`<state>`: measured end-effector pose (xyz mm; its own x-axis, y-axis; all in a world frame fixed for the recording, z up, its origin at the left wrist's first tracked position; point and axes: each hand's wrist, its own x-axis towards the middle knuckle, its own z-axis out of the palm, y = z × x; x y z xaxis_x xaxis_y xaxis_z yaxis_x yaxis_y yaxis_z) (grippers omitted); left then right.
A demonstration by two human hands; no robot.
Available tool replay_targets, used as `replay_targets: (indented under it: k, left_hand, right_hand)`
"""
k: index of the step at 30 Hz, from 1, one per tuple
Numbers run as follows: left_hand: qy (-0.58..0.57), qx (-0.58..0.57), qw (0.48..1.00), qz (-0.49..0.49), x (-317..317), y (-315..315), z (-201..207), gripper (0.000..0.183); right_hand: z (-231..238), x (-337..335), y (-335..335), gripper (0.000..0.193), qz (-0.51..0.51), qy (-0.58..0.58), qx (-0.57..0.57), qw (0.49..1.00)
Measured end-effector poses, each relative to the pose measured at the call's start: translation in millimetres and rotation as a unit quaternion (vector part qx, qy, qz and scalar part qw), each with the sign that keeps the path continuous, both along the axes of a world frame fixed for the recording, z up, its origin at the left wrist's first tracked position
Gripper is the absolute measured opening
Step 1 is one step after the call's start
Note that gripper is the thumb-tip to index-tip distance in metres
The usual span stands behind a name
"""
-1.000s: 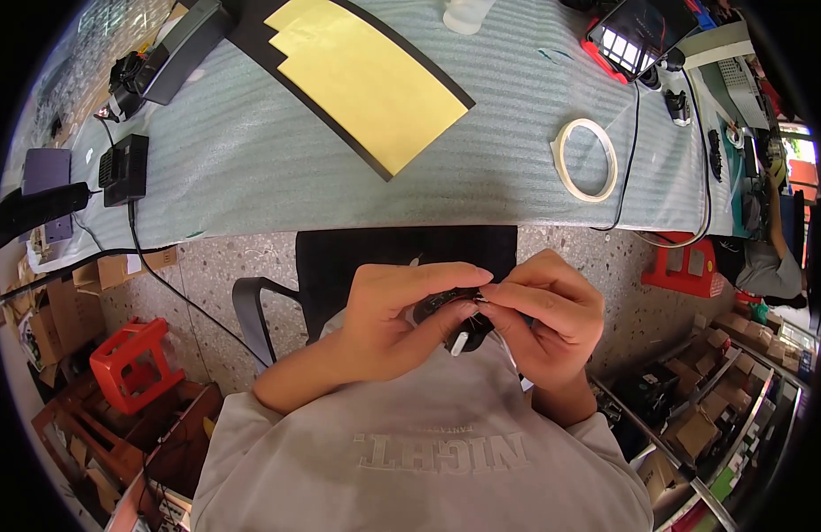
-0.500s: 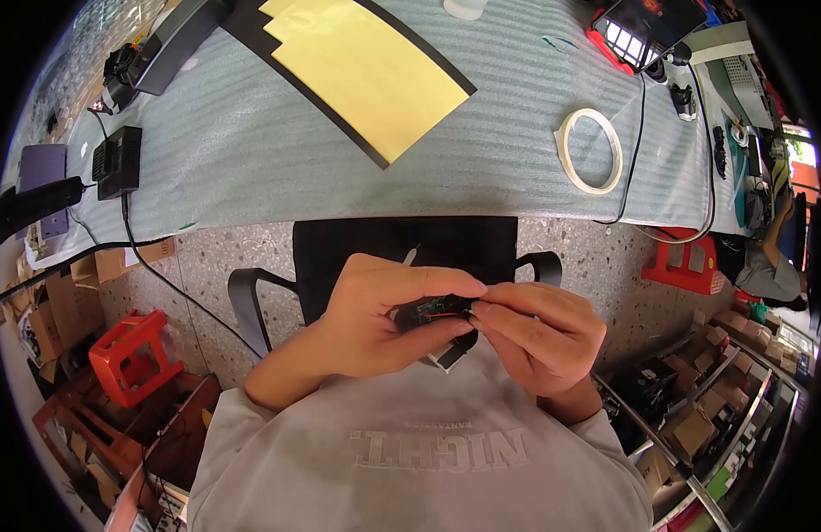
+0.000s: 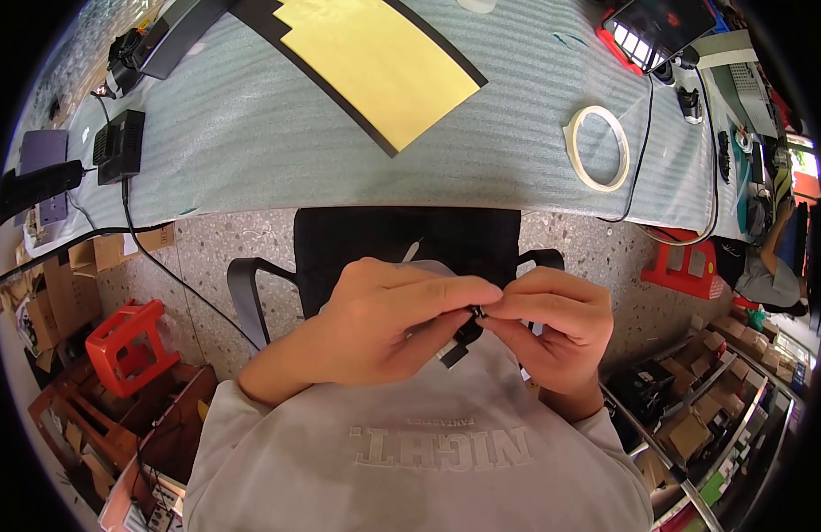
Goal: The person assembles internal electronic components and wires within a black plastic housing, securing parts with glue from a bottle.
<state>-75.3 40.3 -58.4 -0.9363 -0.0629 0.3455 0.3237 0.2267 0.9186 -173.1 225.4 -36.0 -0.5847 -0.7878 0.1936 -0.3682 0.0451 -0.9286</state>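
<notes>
My left hand [image 3: 388,324] is closed around a small black electronic device [image 3: 467,335], largely hidden by my palm and fingers. A pale, flat end of it shows below my left fingertips. At the device's edge, my right hand [image 3: 552,324] pinches a tiny black piece, too small to name, with thumb and forefinger. The fingertips of both hands meet there, in front of my chest. Just behind my left hand, a thin white pen-like stick [image 3: 412,251] shows against the black chair [image 3: 366,229]; what supports it is hidden.
Beyond the chair stands a table [image 3: 277,168] covered in foam sheet. On it lie a yellow sheet on black board [image 3: 384,66], a tape roll [image 3: 570,160], a black charger-like box [image 3: 120,146] and a screen [image 3: 663,31]. Red stools [image 3: 131,346] flank me; another person [image 3: 770,279] is far right.
My left hand has turned and closed further, hiding the circuit board and red wire that showed before. Both hands have shifted slightly right. The view has tipped a little.
</notes>
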Motion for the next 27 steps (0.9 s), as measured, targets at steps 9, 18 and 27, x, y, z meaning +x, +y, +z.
replay_targets:
  k: [9, 18, 27]
  left_hand:
    - [-0.055, -0.003, 0.999, 0.003, -1, -1, 0, 0.034]
    - [-0.062, 0.026, 0.998, -0.014, -3, 2, 2, 0.035]
    - [-0.084, 0.031, 0.996, -0.029, -2, 3, -5, 0.041]
  right_hand:
    - [4, -1, 1, 0.020, -0.019, 0.063, 0.048, 0.997]
    - [-13, -12, 7, 0.021, 0.024, 0.174, -0.073, 0.982]
    - [-19, -11, 3, 0.023, 0.022, 0.208, -0.077, 0.975]
